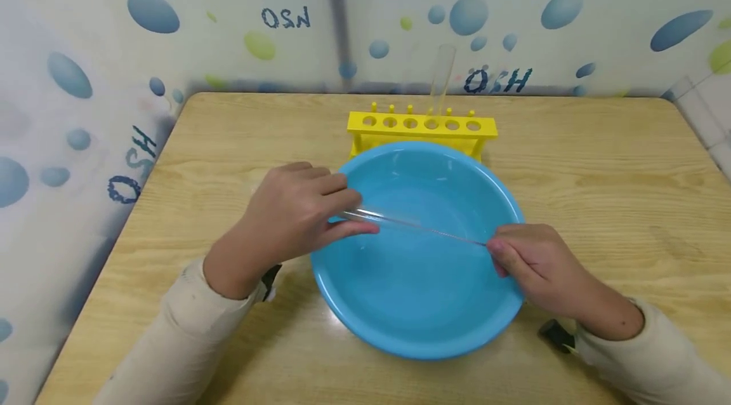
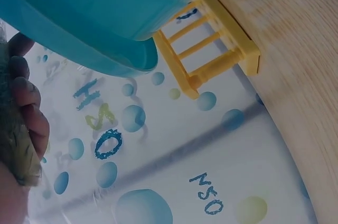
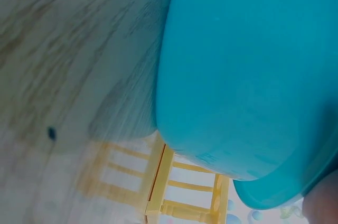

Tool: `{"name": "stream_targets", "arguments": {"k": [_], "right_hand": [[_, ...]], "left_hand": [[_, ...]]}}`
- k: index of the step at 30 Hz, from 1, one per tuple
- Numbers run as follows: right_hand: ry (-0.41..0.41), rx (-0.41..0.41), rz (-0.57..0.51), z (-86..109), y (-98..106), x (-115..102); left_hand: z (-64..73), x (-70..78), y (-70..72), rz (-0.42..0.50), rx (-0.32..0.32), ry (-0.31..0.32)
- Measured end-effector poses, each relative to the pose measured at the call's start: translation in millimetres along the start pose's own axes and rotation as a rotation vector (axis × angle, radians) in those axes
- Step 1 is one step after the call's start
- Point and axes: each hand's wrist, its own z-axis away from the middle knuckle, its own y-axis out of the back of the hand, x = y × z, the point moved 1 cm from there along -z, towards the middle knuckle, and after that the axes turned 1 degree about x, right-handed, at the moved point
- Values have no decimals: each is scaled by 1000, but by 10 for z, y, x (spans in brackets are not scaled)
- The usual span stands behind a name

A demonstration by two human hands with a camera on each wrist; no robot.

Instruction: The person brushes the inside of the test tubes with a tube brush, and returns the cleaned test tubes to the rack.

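Observation:
Over the blue basin (image 1: 417, 303), my left hand (image 1: 299, 211) grips a clear glass test tube (image 1: 385, 219), its thumb along the near side. The tube lies nearly level, its mouth toward the right. From that mouth runs the thin twisted wire of a test tube brush (image 1: 457, 237); its bristle end is hidden. My right hand (image 1: 531, 262) pinches the wire's outer end above the basin's right rim. In the left wrist view, the left fingers (image 2: 31, 94) show curled at the edge. Only a bit of the right hand (image 3: 323, 200) enters the right wrist view.
Behind the basin stands a yellow test tube rack (image 1: 422, 122) with a row of holes and several pegs. Another clear test tube (image 1: 442, 78) stands upright in it. The wooden table (image 1: 599, 170) ends at a wall (image 1: 365, 18) with bubble patterns.

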Motion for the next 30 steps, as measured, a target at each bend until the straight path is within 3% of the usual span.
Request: {"name": "stream_targets", "arguments": {"k": [8,15,20,30], "right_hand": [[-9,-8,-11,-6,7,-1],[-46,-39,-14,-1,35,-19],[-36,-48,7,-16,56,-24],[-37,-71,-1,-3,75,-9]], "left_hand": [[-5,20,12,-17,-27,-16],[-7,11,10,63,-60,-8],[12,-2,17,107,-87,22],[22,-6,57,136,-213,109]]}}
